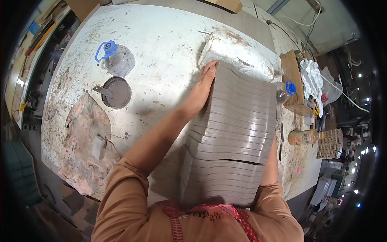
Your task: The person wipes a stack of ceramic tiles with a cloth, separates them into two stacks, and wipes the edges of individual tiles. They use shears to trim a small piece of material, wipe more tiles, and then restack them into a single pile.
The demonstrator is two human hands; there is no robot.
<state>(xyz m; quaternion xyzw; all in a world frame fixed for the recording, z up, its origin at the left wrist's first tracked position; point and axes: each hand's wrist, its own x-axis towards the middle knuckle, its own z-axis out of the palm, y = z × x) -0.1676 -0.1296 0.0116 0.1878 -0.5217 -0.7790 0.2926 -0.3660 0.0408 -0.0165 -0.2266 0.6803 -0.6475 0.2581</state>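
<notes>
A tall stack of grey-brown sheets [238, 121] with wavy, glossy edges stands in front of my body, its lower end close to my apron [217, 209]. A dark gap runs across the stack near its lower third. My left hand [203, 86] grips the stack's left side, palm against it and fingertips at the far corner. On the other side my right forearm [272, 169] reaches along the stack, which hides my right hand. Beyond the stack's far end lies a white plastic-wrapped bundle [238, 54].
Left on the stained white table [157, 44] are a clear container with a blue handle [108, 50], a tub of grey paste [117, 92] with a flat tool, and a crumpled stained cloth [86, 149]. A wooden box [296, 86] and a jar [302, 137] stand at the right.
</notes>
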